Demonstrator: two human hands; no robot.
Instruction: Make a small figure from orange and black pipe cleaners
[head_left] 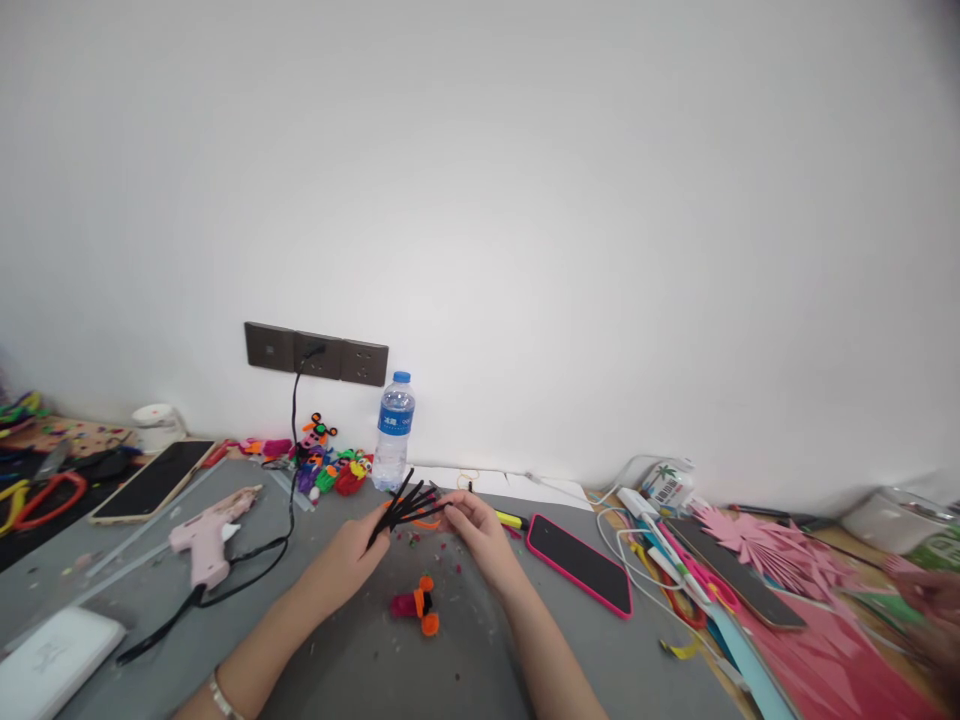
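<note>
A fanned bunch of black pipe cleaners (403, 508) sticks out of my left hand (362, 540), whose fingers are wrapped round it. My right hand (472, 525) is closed in a pinch at the right end of the bunch, seemingly on the tip of one black pipe cleaner. On the grey mat (360, 655) below both hands lies a small fuzzy figure (417, 604) in magenta, orange and black. Something thin and orange shows behind the pipe cleaners, partly hidden by them.
A water bottle (394, 430) stands by the wall, beside several colourful fuzzy figures (330, 470). Left lies a pink glue gun (206, 545) with its black cord. Right are a pink-edged phone (579, 564), cables and pink paper (840, 650). Another person's hand (934, 605) is at far right.
</note>
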